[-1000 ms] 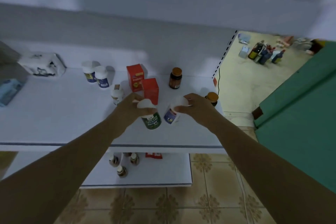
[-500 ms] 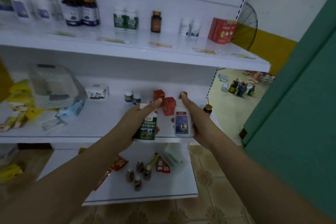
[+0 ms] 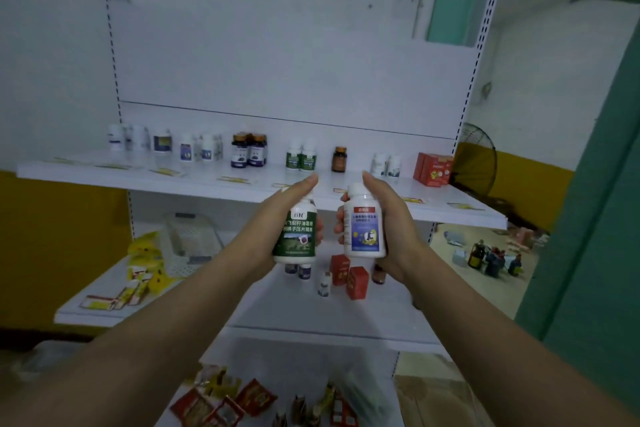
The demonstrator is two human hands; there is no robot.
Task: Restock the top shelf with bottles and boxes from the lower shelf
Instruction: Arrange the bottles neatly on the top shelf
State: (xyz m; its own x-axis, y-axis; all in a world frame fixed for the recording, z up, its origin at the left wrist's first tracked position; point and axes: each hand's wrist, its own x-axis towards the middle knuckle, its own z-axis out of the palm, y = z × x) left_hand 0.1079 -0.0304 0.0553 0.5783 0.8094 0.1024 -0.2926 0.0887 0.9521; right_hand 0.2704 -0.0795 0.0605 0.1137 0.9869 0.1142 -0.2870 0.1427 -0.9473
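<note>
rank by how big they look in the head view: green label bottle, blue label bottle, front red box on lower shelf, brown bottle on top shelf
1. green label bottle and blue label bottle: look alike, both held nearest the camera, so unranked.
2. front red box.
3. brown bottle, though it stands farther away.

A white metal shelving unit (image 3: 277, 62) with slotted uprights is standing against a wall that is showing white (image 3: 45, 45) above and a mustard-yellow band (image 3: 52, 236) below. A teal-green panel (image 3: 595, 218) is filling the right side. A round black wire fan (image 3: 481, 156) is showing behind the unit's right edge, and dark bottles (image 3: 491, 258) are sitting on the floor beyond. Tan tiled floor (image 3: 422, 399) is lying underfoot. Dim, bluish light is falling everywhere.
</note>
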